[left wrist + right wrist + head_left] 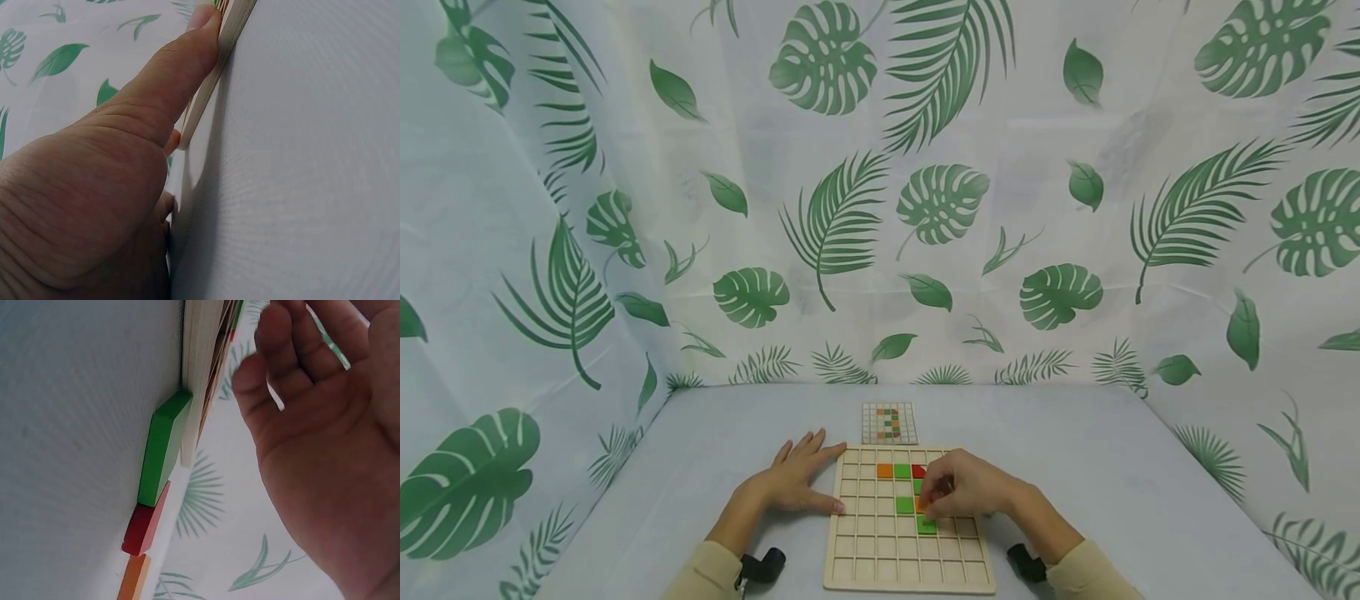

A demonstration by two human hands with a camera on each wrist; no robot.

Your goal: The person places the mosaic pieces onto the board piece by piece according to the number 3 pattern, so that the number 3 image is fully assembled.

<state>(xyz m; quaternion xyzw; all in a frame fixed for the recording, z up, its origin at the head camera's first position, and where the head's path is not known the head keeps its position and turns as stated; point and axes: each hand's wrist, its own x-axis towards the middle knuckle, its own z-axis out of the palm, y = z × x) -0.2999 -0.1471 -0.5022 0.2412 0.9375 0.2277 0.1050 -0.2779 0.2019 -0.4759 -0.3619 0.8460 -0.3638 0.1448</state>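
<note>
A light wooden grid board (910,572) lies on the table with several coloured square tiles in its cells. An orange tile (885,471), a green tile (902,472) and a partly covered red tile (918,472) sit in an upper row. My left hand (793,483) is spread flat on the table, with thumb and fingertip touching the board's left edge. Over the board, my right hand (966,487) pinches at another orange tile (919,503), mostly hidden by the fingers. Green tiles (905,506) lie left of and below its fingertips.
Behind the board lies a small card (889,423) with a coloured grid pattern. On the table beside the board's right edge are a green block (164,450), a red block (146,522) and an orange one (134,578). A leaf-print cloth (943,333) hangs behind.
</note>
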